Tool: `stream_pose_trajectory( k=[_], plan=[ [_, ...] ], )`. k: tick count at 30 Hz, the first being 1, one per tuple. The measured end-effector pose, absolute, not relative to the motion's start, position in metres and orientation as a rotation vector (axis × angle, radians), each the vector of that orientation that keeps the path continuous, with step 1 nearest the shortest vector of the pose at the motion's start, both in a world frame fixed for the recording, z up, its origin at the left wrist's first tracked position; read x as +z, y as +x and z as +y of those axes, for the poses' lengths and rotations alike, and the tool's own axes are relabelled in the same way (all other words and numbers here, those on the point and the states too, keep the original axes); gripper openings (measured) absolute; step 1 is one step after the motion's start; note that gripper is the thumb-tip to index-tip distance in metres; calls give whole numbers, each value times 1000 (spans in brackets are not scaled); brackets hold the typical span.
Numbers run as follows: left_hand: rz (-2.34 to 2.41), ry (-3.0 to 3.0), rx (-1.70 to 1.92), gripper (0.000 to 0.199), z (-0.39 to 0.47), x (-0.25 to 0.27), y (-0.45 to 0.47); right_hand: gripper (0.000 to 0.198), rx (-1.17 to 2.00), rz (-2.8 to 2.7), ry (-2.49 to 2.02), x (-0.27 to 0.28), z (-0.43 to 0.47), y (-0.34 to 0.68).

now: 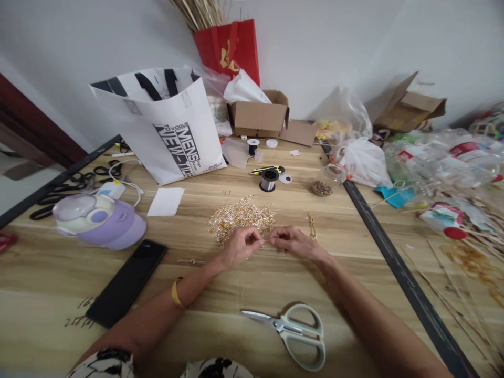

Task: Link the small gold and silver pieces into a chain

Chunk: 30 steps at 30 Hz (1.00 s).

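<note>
My left hand (243, 245) and my right hand (293, 241) meet fingertip to fingertip just above the table. Both are closed in a pinch, and whatever sits between the fingers is too small to make out. Right behind them lies a loose heap of gold and silver bead-like pieces (236, 216). A short gold chain (312, 228) rests beside my right hand. To the left of my left wrist is a thin silvery chain (192, 261). Scissors (299, 333) with pale handles lie in front of me, blades pointing left.
Behind the heap stand a spool of wire (269, 181), a yellow-black cutter (265, 170) and a jar of beads (322, 188). A black phone (126, 283) and a purple cap-shaped device (112, 223) are left. A white bag (177, 121), cardboard box (258, 115) and plastic bottles (464, 155) line the back and right.
</note>
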State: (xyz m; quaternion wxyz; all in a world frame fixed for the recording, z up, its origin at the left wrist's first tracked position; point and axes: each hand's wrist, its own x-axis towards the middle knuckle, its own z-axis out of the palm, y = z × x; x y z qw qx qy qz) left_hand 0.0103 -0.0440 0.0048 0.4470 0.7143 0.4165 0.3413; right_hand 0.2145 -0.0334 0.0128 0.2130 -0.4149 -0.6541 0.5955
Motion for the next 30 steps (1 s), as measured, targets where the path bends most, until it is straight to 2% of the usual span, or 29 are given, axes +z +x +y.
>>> stream_pose_trajectory(
  k=[7,13,20,30],
  plan=[
    [1057,1697,786,13,-43,1,11,27,1698,-1434,-1159,4,-33,207],
    [1006,1604,723,12,-44,-1,11,20,1899,-1050,-909,-2,-37,196],
    [971,1662,807,17,-43,3,9,26,1835,-1351,-982,2,-43,192],
    [1041,1876,731,21,-49,12,11,31,1763,-1533,-936,0,-44,190]
  ],
)
